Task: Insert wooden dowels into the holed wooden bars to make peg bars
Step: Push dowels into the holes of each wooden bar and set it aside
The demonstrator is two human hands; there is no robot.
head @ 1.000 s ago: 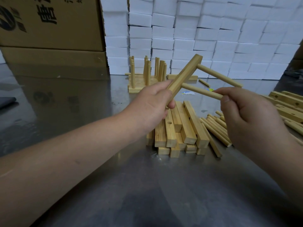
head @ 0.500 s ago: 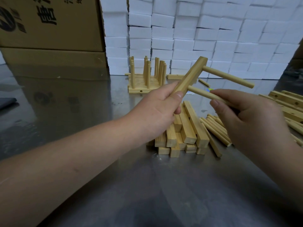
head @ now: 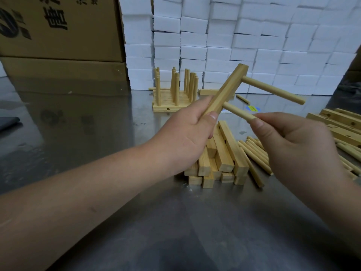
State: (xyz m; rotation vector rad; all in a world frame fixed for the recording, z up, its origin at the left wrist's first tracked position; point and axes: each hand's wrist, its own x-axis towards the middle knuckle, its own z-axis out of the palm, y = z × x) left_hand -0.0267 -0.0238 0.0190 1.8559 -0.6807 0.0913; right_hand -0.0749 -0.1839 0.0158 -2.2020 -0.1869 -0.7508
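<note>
Grips the holed bar (head: pixel 226 89) with the left hand (head: pixel 187 137), tilted toward 1 o'clock. Pinches the lower dowel (head: pixel 236 112), pointing toward 4 o'clock, with the right hand (head: pixel 293 141), tip hidden in the pinch. Covers part of the bar stack (head: pixel 224 157).

steel table (head: pixel 78 143) | bar stack (head: pixel 224 159) | loose dowels (head: pixel 256 153) | finished peg bars (head: pixel 172 107) | cartons (head: pixel 64 73)

Tilted bar (head: pixel 226 90) held in left grip (head: pixel 187 137), upper dowel (head: pixel 273 90) seated; right grip (head: pixel 293 141) pinches lower dowel (head: pixel 237 111) end, above bar stack (head: pixel 224 159)
</note>
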